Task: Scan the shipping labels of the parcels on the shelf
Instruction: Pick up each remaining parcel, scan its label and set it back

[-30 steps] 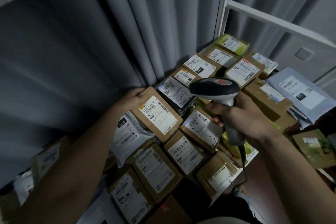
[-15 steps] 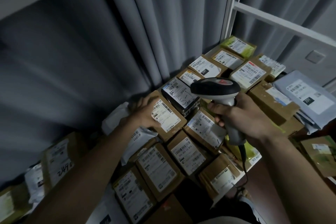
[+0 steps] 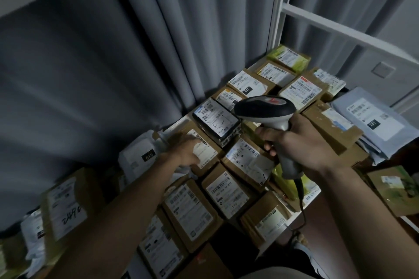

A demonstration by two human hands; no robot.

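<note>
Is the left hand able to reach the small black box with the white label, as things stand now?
Probably yes. The left hand lies on the label of a brown cardboard parcel right beside the small black box. Nothing covers the box's top; the grey barcode scanner hovers only at its right edge.

Left hand point(image 3: 189, 154) is smeared with motion blur, so can't tell how the fingers sit on the cardboard box point(image 3: 199, 149), and it covers part of that label. Boxes at lower left are blurry too, print unreadable. Scanner point(image 3: 265, 110) hides the parcels behind it; its cable point(image 3: 302, 206) disappears into the dark low down.
</note>
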